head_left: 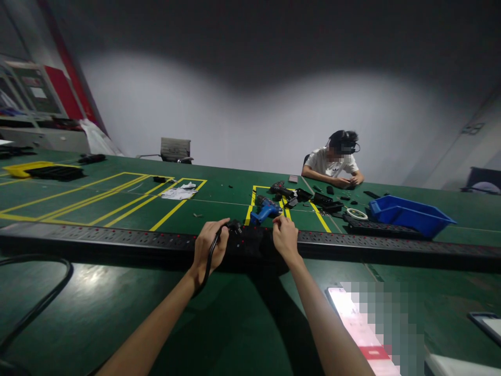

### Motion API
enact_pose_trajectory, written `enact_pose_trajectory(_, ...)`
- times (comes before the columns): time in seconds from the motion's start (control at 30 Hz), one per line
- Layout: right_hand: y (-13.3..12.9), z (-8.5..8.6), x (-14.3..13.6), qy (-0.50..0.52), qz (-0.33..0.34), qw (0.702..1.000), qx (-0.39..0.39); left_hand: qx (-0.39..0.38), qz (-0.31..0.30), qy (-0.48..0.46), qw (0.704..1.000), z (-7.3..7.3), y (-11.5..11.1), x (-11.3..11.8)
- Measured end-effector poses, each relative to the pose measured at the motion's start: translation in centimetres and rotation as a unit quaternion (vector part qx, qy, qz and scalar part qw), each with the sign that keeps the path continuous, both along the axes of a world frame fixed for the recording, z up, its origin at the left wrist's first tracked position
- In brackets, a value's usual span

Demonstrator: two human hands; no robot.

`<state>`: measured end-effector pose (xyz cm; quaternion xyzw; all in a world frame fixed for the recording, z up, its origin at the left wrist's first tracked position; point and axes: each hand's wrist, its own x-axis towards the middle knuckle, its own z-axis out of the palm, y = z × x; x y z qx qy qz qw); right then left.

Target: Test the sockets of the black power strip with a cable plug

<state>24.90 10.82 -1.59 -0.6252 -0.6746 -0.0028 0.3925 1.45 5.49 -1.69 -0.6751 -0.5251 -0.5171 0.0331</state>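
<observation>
A long black power strip (136, 240) with rows of sockets and small red marks runs across the green table in front of me. My left hand (211, 243) is closed around a black power plug (235, 226), its pins pointing away to the right, just over the strip's middle. From the plug the black cable (210, 256) runs down along my wrist. My right hand (285, 235) is at the strip right of the middle, fingertips pinched together. Whether anything is between those fingertips I cannot make out. Just beyond the strip lies a blue power drill (266, 210).
A blue bin (410, 215), a tape roll (357, 214) and several black parts lie at the right, near a second drill (282, 189). Across the table sits a person (332, 164). White papers (180, 192) lie left; a phone (352, 313) is near my right forearm.
</observation>
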Motion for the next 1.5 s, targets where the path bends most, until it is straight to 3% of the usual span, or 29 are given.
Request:
enact_pose_trajectory(0.2, 0.8, -0.8, 0.4, 0.004, -0.005, 0.997, -0.071, -0.041, 0.001, 0.020, 0.999, -0.1, 1.3, 0.9)
enact_pose_trajectory(0.6, 0.5, -0.7, 0.3, -0.014, 0.000, 0.997, -0.079, -0.047, 0.000, 0.046, 0.998, 0.5, 3.5, 2.5)
enact_pose_trajectory(0.83, 0.3, -0.7, 0.1, -0.022, -0.002, 0.997, -0.073, -0.030, 0.020, 0.059, 0.998, 0.2, 3.4, 2.5)
enact_pose_trajectory(0.97, 0.1, -0.5, 0.0, -0.031, -0.004, 0.996, -0.086, -0.037, -0.005, 0.103, 0.994, 0.3, 3.1, 2.8)
enact_pose_trajectory(1.17, -0.1, -0.3, -0.1, -0.052, -0.014, 0.993, -0.109, -0.070, 0.010, 0.176, 0.982, 0.7, 2.8, 3.2)
enact_pose_trajectory(1.4, -0.1, -0.4, -0.2, -0.080, -0.014, 0.989, -0.127, -0.090, -0.095, 0.165, 0.978, 0.4, 3.6, 3.0)
enact_pose_trajectory(1.5, -0.1, -0.4, -0.1, -0.082, -0.010, 0.988, -0.130, -0.106, -0.099, 0.157, 0.977, 0.1, 3.8, 3.0)
